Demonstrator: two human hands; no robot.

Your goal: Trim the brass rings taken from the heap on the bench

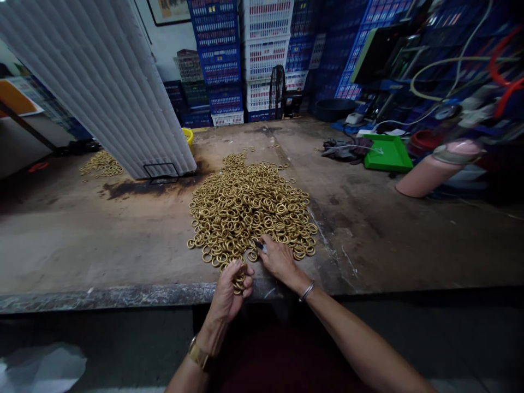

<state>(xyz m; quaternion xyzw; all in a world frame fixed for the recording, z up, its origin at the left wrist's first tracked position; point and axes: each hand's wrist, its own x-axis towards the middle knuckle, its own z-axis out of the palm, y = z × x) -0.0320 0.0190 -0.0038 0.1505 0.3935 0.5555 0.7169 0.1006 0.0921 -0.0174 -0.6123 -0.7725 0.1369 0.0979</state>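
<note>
A large heap of brass-coloured metal rings point(245, 204) lies on the worktable in front of me. My left hand point(228, 289) is at the near edge of the heap, its fingers curled around several of the rings point(239, 284). Just to its right, my right hand point(280, 262) reaches into the front of the heap. Its fingers are closed on a small tool with a dark tip point(260, 246) and a light-coloured part; the rest is hidden by the hand. That tip is right beside the rings.
A smaller ring pile point(102, 164) lies at the left, by a tall ribbed white panel point(123, 93). A yellow container point(188, 136) stands behind the panel. At the right are a green tray point(388, 153), a dark cloth point(346, 150) and a pink cylinder point(438, 166). Stacked crates point(223, 60) stand behind.
</note>
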